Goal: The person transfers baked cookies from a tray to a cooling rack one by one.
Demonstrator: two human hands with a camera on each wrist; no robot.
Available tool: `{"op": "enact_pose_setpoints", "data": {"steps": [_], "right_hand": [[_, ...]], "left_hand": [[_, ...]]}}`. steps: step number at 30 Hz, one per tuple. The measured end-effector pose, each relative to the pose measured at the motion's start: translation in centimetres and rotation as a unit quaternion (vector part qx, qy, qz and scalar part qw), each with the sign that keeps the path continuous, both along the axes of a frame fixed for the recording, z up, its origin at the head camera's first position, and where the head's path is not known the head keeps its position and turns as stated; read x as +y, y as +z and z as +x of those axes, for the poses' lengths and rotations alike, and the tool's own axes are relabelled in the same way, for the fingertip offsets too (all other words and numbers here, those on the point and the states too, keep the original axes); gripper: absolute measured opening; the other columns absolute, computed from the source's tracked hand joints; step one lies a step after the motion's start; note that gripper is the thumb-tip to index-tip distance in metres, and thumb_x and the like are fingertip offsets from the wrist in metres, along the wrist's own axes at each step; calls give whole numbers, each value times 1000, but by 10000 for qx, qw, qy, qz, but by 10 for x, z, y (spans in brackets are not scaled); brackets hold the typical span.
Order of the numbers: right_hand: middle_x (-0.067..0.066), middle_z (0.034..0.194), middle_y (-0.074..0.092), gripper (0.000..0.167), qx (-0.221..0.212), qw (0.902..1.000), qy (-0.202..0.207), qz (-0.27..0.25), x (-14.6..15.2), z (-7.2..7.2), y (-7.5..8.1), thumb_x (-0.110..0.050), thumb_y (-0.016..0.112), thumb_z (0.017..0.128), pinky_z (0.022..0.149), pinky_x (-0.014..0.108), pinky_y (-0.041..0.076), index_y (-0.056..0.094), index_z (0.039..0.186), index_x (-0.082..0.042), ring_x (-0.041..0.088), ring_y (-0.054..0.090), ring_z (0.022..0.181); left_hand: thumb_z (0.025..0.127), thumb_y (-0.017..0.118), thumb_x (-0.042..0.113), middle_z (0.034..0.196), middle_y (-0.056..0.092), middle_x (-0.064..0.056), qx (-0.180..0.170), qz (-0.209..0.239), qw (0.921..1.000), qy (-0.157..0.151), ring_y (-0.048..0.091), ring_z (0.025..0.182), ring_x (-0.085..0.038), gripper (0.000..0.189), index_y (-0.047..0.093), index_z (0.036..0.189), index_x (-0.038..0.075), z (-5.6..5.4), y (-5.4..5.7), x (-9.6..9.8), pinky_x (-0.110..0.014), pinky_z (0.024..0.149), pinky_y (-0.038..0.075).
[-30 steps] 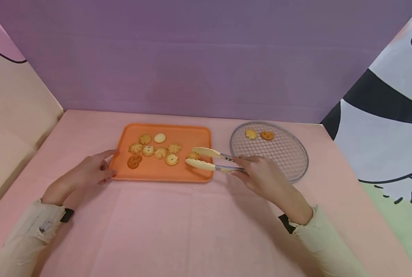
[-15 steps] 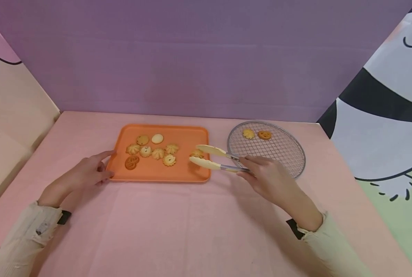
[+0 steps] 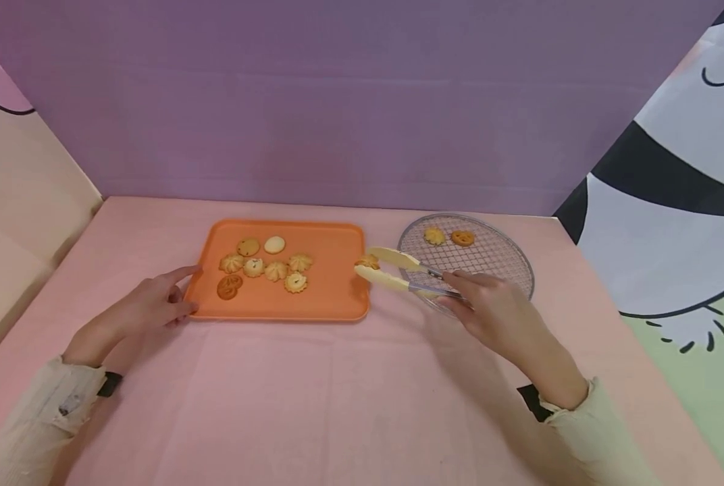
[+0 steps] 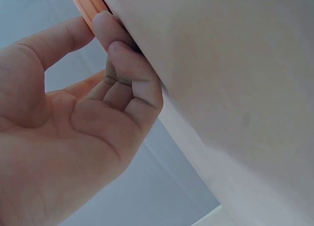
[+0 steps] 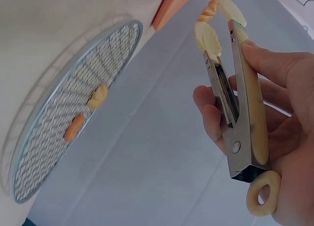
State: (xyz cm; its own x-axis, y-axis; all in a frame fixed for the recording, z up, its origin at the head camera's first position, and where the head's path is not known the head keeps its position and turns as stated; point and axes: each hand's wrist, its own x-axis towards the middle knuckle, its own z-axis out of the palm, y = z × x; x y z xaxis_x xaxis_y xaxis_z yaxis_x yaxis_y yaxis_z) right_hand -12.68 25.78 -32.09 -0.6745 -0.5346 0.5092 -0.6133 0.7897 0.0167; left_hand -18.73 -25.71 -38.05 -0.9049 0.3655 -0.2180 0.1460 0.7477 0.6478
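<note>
Ridged cookie (image 3: pixel 368 262) gripped in tongs (image 5: pixel 249 98), at right edge of orange tray (image 3: pixel 331 293) | wire rack (image 3: pixel 486 253) to its right, beside right hand (image 3: pixel 500 312), fingers curled round tongs | left hand (image 3: pixel 146 308) pinching tray's left edge

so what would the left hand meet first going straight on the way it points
The orange tray: the left hand touches its left edge. Whether it would push the tray or slip under is unclear.

Near the back edge of the matt, cloth-like table cover (image 3: pixel 331 405), we see a smooth, faintly glossy tray (image 3: pixel 331 300) that looks plastic. Toward the back right corner we make out a rack (image 3: pixel 489 263) of metal mesh, and we see tongs (image 5: pixel 251 103) with shiny metal arms (image 5: pixel 244 88) and matt, plastic-looking tips (image 5: pixel 208 42).
</note>
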Motion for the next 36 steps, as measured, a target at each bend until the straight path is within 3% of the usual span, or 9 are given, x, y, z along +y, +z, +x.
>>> {"op": "enact_pose_setpoints", "data": {"steps": [10, 20, 31, 36], "right_hand": [[21, 102, 73, 38, -133, 9984, -547, -63, 28, -9, 8, -14, 82, 78, 67, 51, 56, 73, 112, 0, 35, 72, 78], [17, 84, 73, 33, -34, 9963, -841, -156, 54, -19, 9, -10, 82, 79, 54, 43, 49, 73, 108, 2, 24, 61, 57], [14, 80, 69, 25, 100, 9932, -1152, -95, 87, -31, 0, -10, 82, 78, 56, 43, 45, 73, 98, 2, 24, 54, 57], [14, 81, 68, 22, 116, 9922, -1241, -80, 104, -34, -4, -9, 83, 78, 61, 48, 48, 72, 95, -1, 29, 57, 64]], "left_hand": [[93, 67, 8, 73, 60, -5, 93, 140, 9999, -33, 55, 61, -18, 75, 24, 153, -8, 0, -1, -2, -27, 52, 47], [93, 67, 8, 73, 60, -4, 72, 140, 9999, -45, 55, 61, -18, 75, 24, 152, -8, -2, -5, -3, -27, 53, 46], [93, 67, 9, 74, 59, -5, 10, 75, 10000, 6, 54, 62, -18, 75, 24, 153, -8, -1, -3, -1, -27, 53, 45], [94, 66, 9, 75, 60, -5, -55, 58, 10000, 8, 54, 62, -18, 75, 23, 153, -7, -1, -2, -1, -26, 53, 45]]}}
